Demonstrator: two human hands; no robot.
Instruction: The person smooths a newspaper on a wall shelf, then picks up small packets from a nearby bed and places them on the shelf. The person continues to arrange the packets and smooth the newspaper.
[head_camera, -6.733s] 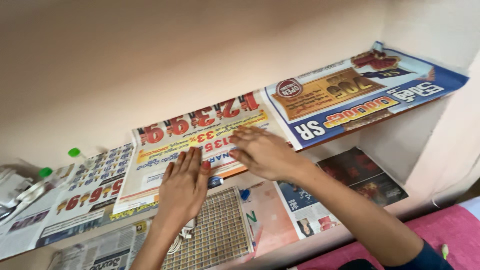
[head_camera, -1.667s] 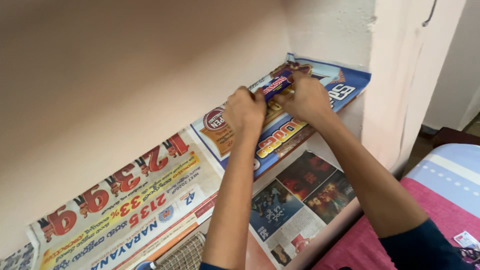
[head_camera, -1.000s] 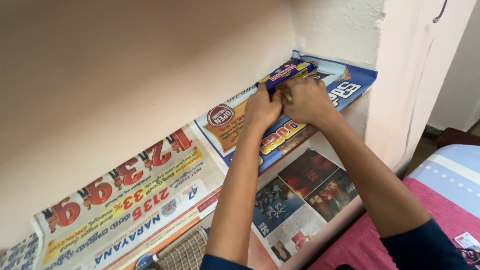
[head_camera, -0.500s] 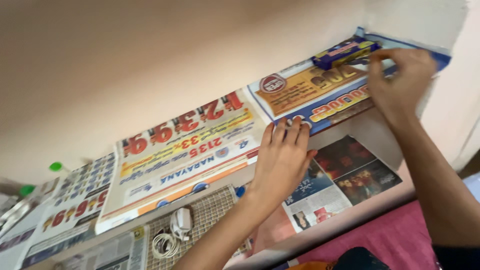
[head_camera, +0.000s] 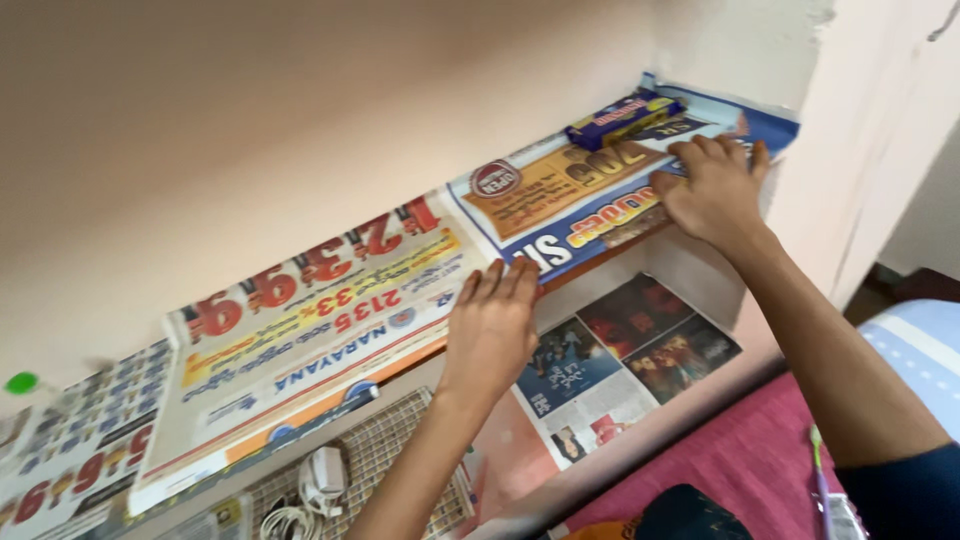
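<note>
Far left: green cap (head_camera: 20, 382) at the frame edge, above a newspaper sheet w/ red numerals (head_camera: 60, 470) lining the upper shelf. Next, a large ad sheet w/ red and yellow print (head_camera: 300, 320) – it overhangs the shelf's front edge. Below it, on the lower shelf: a woven mat (head_camera: 385, 460) carrying a white charger w/ coiled cable (head_camera: 315, 485). Centre: left hand (head_camera: 490, 325), open, fingers flat on the seam where the ad sheet meets the blue-bordered sheet (head_camera: 560, 210). Under that, a picture-page newspaper (head_camera: 620, 360) lines the lower shelf. Right: right hand (head_camera: 715, 190), open, palm pressing the blue-bordered sheet near its front edge. Just behind it, in the back corner – a small blue-and-yellow box (head_camera: 622, 115), lying flat, shut; contents not visible. Bottom right: pink bedcover (head_camera: 760, 470).
</note>
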